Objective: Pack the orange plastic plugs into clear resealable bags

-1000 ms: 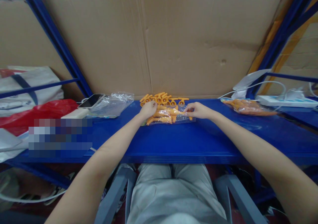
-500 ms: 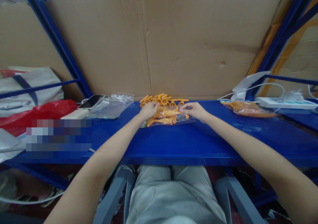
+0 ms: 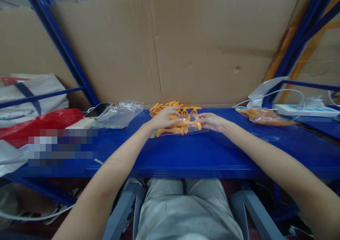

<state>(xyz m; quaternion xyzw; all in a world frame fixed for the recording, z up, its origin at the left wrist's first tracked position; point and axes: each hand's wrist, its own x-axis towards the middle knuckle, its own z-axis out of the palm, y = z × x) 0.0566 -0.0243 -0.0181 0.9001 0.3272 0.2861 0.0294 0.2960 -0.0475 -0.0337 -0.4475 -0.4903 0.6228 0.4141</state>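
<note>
A clear plastic bag [image 3: 203, 130] lies near the back of the blue shelf with several orange plastic pieces [image 3: 176, 130] in it, shaped like small horns or funnels. My left hand [image 3: 165, 118] reaches over the bag from the left, its fingers bent around an orange piece; the fingertips are partly blurred. On the right, my right hand [image 3: 214, 122] pinches the bag's edge between thumb and fingers. Behind the bag is a heap of loose orange pieces [image 3: 171, 104], with round open ends facing me, partly covered by my left hand.
To the right lies another bag of orange pieces [image 3: 259, 116], near a white power strip [image 3: 305, 110]. At left are clear empty bags [image 3: 122, 113], a phone [image 3: 98, 110] and a red plastic bag [image 3: 55, 121]. A cardboard wall [image 3: 212, 48] closes the back.
My left hand has moved right and slightly forward, from the edge of the heap to over the bag. My right hand has shifted slightly right and down, still at the bag's edge.
</note>
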